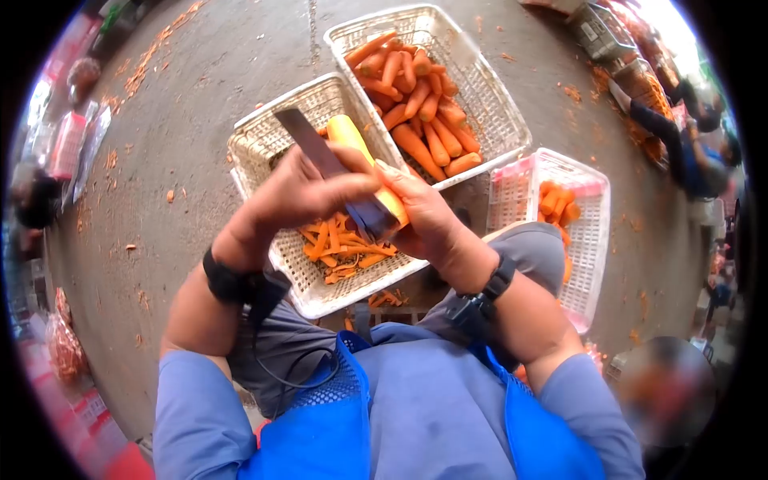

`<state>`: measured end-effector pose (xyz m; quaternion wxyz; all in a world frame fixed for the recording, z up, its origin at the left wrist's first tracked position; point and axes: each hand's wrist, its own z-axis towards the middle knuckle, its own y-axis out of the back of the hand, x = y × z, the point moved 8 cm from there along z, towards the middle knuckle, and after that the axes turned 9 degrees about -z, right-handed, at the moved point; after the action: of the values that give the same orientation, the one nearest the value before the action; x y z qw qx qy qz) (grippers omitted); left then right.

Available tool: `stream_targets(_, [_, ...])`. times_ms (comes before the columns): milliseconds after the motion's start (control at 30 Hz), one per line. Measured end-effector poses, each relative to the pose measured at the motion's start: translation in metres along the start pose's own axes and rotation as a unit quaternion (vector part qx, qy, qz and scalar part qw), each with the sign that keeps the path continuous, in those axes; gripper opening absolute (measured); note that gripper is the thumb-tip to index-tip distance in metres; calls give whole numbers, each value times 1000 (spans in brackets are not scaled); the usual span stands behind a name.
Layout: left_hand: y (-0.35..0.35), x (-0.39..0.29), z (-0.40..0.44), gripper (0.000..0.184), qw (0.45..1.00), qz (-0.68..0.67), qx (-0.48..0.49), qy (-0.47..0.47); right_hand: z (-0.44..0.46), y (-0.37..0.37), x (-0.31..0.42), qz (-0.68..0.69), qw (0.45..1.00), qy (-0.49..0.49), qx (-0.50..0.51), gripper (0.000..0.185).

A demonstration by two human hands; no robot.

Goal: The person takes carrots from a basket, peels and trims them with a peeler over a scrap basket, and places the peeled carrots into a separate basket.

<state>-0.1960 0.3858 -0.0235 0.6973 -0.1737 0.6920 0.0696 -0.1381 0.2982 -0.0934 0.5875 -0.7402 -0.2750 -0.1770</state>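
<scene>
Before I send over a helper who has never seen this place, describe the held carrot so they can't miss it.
Find the white crate strewn with peelings. Above it, the right hand holds the carrot beside a dark flat tool in the left hand. Unlike the orange carrots heaped in the neighbouring crate, this one is yellow toward its far end.

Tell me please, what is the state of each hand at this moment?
Left hand: closed, holding a dark flat tool.
Right hand: closed around the lower end of a yellow-orange carrot.
</scene>
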Motion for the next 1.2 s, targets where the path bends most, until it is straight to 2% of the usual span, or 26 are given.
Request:
stream_targets(67, [20,10,2,17,998,-17,8,62,1,-5,-6,6,1000,-16,-13,47])
stream_targets(133, [43,20,9,17,994,-88,0,60,6,-1,-8,2,1000,-6,-18,43])
stream_targets(167, [64,25,9,17,988,-97,-94,73,1,-2,-11,-5,1000,-22,-14,43])
stream_targets(200, [85,25,12,17,993,-53,-88,57,-3,-4,-13,-13,999,-35,-10,43])
stream_targets(267, [118,33,14,18,986,-74,-134,60,-8,-7,-19,10,998,-54,8,45])
stream_targets(333, [130,44,19,18,986,-54,-140,66,-8,-4,-25,11,999,-52,-6,46])
stream_targets(400, [135,54,21,17,986,-53,-149,59,-9,1,-25,27,996,-78,19,48])
stream_targets(467, [138,61,23,17,985,-51,-147,77,-8,9,-26,47,991,-74,-104,49])
stream_targets(533, [144,73,26,18,985,-45,-146,86,-13,7,-25,28,992,-71,-104,49])
stream_targets(600, [159,70,24,20,977,13,-201,63,-18,3,-21,-9,996,-60,-71,49])
stream_targets(667, [173,68,17,24,975,2,-210,73,-24,-3,-12,-59,997,-42,-7,49])
stream_targets(700, [176,62,16,25,976,4,-209,59,-26,1,-12,-38,998,-58,6,45])
stream_targets(800, [174,49,17,27,978,27,-206,32,-24,13,-15,-5,998,-60,-8,46])
stream_targets(933, [159,37,14,27,976,61,-208,26,-20,15,-6,-2,996,-14,-88,45])
stream_targets(1033, [146,30,11,24,977,67,-203,14,-18,20,-9,-6,995,-40,-87,46])
stream_targets(1133, [125,15,10,20,982,43,-185,-12,-13,25,-9,41,995,-23,-93,44])
stream_targets(1200, [98,8,9,18,992,13,-124,-29,-9,28,-11,38,997,-23,-62,44])
